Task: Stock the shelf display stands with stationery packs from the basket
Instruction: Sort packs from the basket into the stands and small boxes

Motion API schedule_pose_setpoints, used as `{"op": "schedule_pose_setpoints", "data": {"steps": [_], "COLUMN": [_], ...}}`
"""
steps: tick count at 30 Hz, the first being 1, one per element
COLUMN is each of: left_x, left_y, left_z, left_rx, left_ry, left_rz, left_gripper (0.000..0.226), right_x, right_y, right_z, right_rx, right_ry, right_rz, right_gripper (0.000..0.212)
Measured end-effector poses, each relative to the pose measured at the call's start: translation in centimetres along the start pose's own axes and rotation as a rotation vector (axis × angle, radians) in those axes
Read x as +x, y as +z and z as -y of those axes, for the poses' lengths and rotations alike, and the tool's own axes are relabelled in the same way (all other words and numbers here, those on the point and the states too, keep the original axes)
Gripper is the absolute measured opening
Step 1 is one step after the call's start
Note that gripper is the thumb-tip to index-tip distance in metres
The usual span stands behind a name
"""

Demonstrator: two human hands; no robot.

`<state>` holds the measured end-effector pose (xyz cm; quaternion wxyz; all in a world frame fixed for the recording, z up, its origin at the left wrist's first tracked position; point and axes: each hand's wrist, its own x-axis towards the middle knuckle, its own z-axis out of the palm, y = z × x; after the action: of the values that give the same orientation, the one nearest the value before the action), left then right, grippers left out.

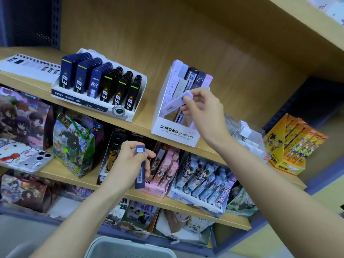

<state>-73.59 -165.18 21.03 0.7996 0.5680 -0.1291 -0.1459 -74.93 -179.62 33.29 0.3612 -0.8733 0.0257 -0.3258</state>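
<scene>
At the front edge of the upper shelf (145, 118), my right hand (202, 107) pinches a lilac pack (174, 103) by its upper end, thumb on top and fingers curled beneath. I hold it slanted over the front row of the white stand (175, 132), barcode end lowest and dipping between the packs that stand there. Whether it touches them I cannot tell. Behind it the stand's back rows hold upright packs in lilac, white, black and dark blue.

My left hand (133, 158) is lower, below the shelf's front edge and in front of the cartoon boxes on the shelf beneath. Its fingers wrap round a blue pack (140, 170), held upright with the white label at the top and a barcode near the bottom.

The basket (104, 242) shows only its pale rim at the bottom of my view, between my forearms.

On the same upper shelf a tray (89, 107) of dark lead cases sits left of the stand. A clear box (247, 135) sits just right of it, and an orange box (290, 146) stands beyond that.
</scene>
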Motion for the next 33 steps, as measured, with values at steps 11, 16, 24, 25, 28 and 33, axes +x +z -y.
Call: {"op": "schedule_pose_setpoints", "data": {"steps": [11, 16, 24, 25, 28, 33], "left_x": [-0.8, -0.8, -0.5, -0.3, -0.2, -0.8], "left_y": [-1.0, -1.4, -1.4, -1.5, -1.4, -1.2], "left_z": [-1.1, -1.1, -1.2, -1.1, -1.0, -0.6], "left_rx": [0.033, 0.092, -0.067, -0.087, 0.021, 0.251], "left_ry": [0.086, 0.119, 0.033, 0.029, 0.059, 0.224], "left_rz": [0.007, 0.007, 0.038, 0.039, 0.051, 0.127], "left_gripper": [0.009, 0.009, 0.026, 0.024, 0.014, 0.015], "right_x": [2.3, 2.3, 0.6, -0.2, -3.3, -6.4], "right_y": [2.5, 3.0, 2.8, 2.7, 2.6, 2.3], "right_z": [-1.0, -1.0, -0.7, -0.5, 0.1, 0.2], "right_rx": [-0.180, -0.313, -0.349, -0.289, -0.148, 0.065], "right_ry": [-0.043, -0.136, -0.163, -0.132, 0.091, 0.308], "right_rz": [0.163, 0.098, 0.040, 0.059, 0.271, 0.481], "right_gripper": [0.007, 0.009, 0.009, 0.010, 0.021, 0.020]}}
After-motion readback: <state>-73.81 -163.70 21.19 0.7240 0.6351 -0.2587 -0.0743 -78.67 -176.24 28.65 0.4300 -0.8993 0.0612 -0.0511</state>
